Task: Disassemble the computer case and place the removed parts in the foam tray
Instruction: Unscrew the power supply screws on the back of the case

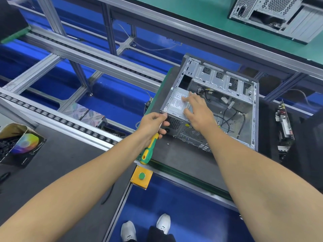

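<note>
A dark grey work mat (176,154) on an aluminium-framed bench carries the job, with blue floor showing below and between the rails. Nearest the viewer from the computer case (216,109), a yellow box with a green push button (142,175) sits at the bench edge, above a pair of white shoes. Just in front of the case's near left corner the left hand (153,124) curls around a green and yellow screwdriver (148,149); its shaft and tip are hidden behind the hand, the fingertips meeting the case corner. A small screw (168,144) lies on the mat close by. The right hand (197,107) rests flat, fingers spread, on the power supply (176,103) inside the open case, covering part of its label. Loose black cables lie in the case behind the hand. Right of the case, a circuit board (284,126) lies on dark foam, its detail blurred. Beyond the case, a second chassis (272,13) stands on a green surface, cut off by the frame.
</note>
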The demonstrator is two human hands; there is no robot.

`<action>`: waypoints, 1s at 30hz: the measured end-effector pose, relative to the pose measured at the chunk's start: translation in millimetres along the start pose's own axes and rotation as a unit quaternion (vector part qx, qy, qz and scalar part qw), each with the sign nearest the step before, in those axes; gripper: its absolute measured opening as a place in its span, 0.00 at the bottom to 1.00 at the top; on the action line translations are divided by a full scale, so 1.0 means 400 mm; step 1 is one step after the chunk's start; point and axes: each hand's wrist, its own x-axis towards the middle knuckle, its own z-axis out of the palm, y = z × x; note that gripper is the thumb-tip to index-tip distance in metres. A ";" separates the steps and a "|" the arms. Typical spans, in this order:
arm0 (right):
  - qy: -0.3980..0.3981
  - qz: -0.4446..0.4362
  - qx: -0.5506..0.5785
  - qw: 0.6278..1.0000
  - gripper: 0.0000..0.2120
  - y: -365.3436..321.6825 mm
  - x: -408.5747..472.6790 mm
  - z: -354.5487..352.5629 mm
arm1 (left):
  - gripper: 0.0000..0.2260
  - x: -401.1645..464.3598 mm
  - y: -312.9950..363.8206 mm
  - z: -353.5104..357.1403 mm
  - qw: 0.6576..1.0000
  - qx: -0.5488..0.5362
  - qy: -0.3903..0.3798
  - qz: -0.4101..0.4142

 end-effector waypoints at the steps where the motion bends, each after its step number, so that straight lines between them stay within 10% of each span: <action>1: 0.000 -0.001 -0.001 1.000 0.21 0.000 0.000 0.000 | 0.10 0.000 -0.001 -0.003 1.000 0.002 -0.004 0.001; 8: 0.001 0.001 -0.006 1.000 0.21 0.001 0.002 0.001 | 0.10 0.010 -0.103 -0.019 0.981 0.176 -0.053 0.055; 15: -0.004 0.008 -0.008 1.000 0.21 -0.003 0.001 -0.003 | 0.05 0.028 -0.191 -0.011 0.714 0.662 -0.033 0.227; 19: -0.007 0.013 -0.005 1.000 0.21 -0.008 -0.001 -0.006 | 0.27 0.020 -0.202 0.005 0.615 0.744 -0.062 0.254; 30: -0.004 0.009 -0.008 1.000 0.21 -0.012 -0.004 -0.009 | 0.24 0.035 -0.200 -0.006 0.592 0.759 -0.077 0.261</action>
